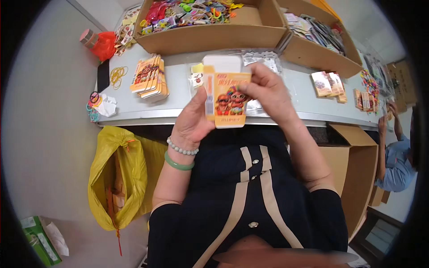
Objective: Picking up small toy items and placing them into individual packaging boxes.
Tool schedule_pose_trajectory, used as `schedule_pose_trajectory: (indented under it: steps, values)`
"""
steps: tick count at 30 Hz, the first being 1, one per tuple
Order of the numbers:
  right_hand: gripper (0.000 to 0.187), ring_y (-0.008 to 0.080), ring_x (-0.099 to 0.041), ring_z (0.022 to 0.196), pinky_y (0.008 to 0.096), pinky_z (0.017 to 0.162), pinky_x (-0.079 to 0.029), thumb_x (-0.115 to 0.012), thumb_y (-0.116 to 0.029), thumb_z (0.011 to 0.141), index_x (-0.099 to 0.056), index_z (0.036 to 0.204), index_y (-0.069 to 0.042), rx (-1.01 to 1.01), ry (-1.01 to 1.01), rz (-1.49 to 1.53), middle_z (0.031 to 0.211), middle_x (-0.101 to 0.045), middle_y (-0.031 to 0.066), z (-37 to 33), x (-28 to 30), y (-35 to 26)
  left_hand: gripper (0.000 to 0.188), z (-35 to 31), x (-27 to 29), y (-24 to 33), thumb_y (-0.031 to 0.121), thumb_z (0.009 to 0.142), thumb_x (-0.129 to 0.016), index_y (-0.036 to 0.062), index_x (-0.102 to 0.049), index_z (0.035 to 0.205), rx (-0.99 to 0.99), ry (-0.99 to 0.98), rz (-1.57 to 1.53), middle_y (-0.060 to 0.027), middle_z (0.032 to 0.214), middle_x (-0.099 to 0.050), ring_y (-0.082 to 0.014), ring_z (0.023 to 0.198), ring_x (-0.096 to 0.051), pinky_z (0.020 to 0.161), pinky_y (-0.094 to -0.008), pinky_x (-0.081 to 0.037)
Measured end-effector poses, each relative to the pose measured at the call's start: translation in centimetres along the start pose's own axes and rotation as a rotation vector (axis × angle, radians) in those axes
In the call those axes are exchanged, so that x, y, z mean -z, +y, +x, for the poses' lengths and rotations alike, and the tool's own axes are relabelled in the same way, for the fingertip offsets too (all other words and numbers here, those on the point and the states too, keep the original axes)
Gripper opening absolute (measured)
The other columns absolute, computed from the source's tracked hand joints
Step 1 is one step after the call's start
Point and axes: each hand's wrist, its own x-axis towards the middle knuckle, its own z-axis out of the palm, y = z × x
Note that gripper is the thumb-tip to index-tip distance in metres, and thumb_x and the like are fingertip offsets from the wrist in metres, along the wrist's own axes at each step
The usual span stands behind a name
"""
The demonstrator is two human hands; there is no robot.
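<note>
Between my hands, above the table's near edge, is a small orange carton [230, 100] with cartoon figures on its front and its white top flaps standing up. My left hand [193, 115] grips its left side and lower part, thumb along the edge. The fingers of my right hand [270, 91] pinch its upper right side near the flaps. Behind the carton lie clear plastic sheets and silvery packets [263, 58], partly hidden by it. To the left sits a stack of flat orange cartons [149, 79].
At the back stand a cardboard box [205, 39] of colourful trinkets and another box [321, 53] of packets. Small filled cartons [328, 85] sit at right. A phone [103, 75] and rubber bands [117, 77] lie at left. A yellow sack [100, 178] hangs below; a co-worker [397, 165] is at far right.
</note>
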Motion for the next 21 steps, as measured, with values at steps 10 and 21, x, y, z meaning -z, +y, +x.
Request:
schedule_pose_trajectory:
  steps: [10,21]
  values:
    - [0.046,0.0339,-0.050,0.113,0.0382,0.092,-0.043,-0.067,-0.011,0.079,-0.053,0.123,-0.010,0.376,0.119,-0.752,0.127,-0.046,0.0214,-4.6,-1.7,0.4,0.067,-1.2,-0.1,-3.0,0.047,0.088,-0.054,0.0064,-0.034,0.137,0.069,-0.064,0.000,-0.0109,0.132,-0.048,-0.0251,0.121,-0.049,0.102,-0.0425,-0.042]
    - [0.063,0.0220,-0.039,0.128,0.0354,0.105,-0.031,-0.072,-0.004,0.071,-0.047,0.129,-0.006,0.141,-0.062,0.560,0.137,-0.042,0.0111,-4.4,1.2,-1.3,0.095,1.2,-3.2,-2.6,0.055,0.052,-0.085,0.0028,-0.046,0.122,0.041,0.031,0.623,-0.0006,0.092,-0.056,-0.0101,0.078,-0.055,0.066,-0.0235,-0.047]
